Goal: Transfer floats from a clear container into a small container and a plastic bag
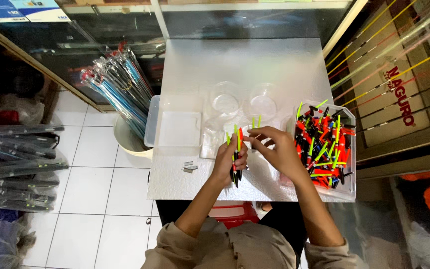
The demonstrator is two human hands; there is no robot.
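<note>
Above the white table (185, 179), the left hand (227, 159) grips a bundle of fishing floats (236, 149). The right hand (274, 149) pinches one float tip; align tips evenly, probably, before adding more from the clear tray (350, 149).

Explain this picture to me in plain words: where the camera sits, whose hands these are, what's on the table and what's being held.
There is one picture, taken from a camera worn on a person's head, looking down at their own bare hands. No machine is involved. The left hand has its grip closed round a small bunch of fishing floats, red, black and yellow-green. The right hand reaches across and pinches at the tops of that bunch. On the white table lie a clear tray of floats, two clear round cups, a clear flat box and small grey pieces.
</note>
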